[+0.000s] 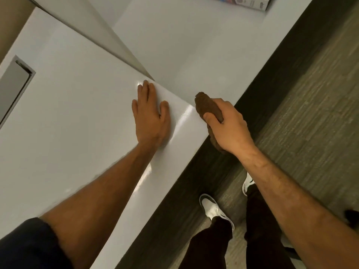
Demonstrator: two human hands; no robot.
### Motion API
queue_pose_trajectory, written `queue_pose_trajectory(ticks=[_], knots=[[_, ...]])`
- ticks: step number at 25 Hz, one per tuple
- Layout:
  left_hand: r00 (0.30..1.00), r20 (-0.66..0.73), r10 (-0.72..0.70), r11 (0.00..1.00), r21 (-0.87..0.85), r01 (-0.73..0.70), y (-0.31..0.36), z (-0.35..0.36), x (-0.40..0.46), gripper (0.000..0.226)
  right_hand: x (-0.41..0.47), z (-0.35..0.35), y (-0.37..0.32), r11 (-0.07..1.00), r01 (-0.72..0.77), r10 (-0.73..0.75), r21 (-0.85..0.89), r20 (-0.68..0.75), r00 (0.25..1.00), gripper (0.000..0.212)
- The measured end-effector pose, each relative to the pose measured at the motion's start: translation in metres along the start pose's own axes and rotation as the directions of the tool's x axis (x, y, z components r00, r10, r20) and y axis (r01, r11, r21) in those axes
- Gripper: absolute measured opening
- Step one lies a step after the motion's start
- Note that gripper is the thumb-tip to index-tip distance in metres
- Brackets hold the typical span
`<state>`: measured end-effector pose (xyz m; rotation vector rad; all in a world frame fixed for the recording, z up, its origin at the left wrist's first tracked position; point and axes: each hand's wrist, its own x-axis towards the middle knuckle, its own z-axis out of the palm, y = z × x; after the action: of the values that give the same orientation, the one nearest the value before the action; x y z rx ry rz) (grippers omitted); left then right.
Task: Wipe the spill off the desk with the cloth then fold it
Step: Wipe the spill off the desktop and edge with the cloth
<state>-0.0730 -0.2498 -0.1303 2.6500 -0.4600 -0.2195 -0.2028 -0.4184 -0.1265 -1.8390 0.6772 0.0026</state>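
View from above, looking down at a smooth, glossy white desk top (73,117) that runs diagonally from lower left to upper right. A person's 2 bare forearms reach in from the bottom of the frame.

The left hand (150,113) lies flat on the desk, palm down, fingers stretched forward and only slightly spread, close to the desk's outer corner. A dark blue sleeve (29,247) covers the upper part of that arm at the bottom left.

The right hand (228,125) is closed around a bunched-up brown cloth (206,105). The thumb presses across the top of the cloth and the fingers wrap beneath. One rounded end of the cloth sticks out past the thumb, and a smaller piece hangs below the heel of the hand. The cloth sits just beside the desk's corner, over the edge where the desk meets a second white surface (194,45) behind it; whether it touches either surface cannot be told.

Soft glare marks the desk near both hands. A spill cannot be made out with certainty.

A recessed grey rectangular slot (13,88) is set into the desk at far left. At the top right edge lies a partly visible printed white box (250,1).

Below the desk is a grey-brown striped carpet floor (310,103). The person's dark trousers (258,230) and 2 white and black sneakers (212,208) show at the lower right.
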Motion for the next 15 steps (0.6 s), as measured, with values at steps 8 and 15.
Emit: queue_pose_trajectory(ticks=[8,15], knots=[[0.938,0.119,0.325,0.944,-0.099,-0.315,-0.039,-0.027,-0.083,0.055,-0.047,0.054,-0.009,0.929,-0.078,0.240,0.362,-0.429,0.871,0.042],[0.909,0.233,0.345,0.924,0.085,-0.372,-0.095,-0.043,-0.127,0.062,-0.135,0.135,-0.013,0.875,-0.130,0.320,0.467,-0.354,0.879,0.053]])
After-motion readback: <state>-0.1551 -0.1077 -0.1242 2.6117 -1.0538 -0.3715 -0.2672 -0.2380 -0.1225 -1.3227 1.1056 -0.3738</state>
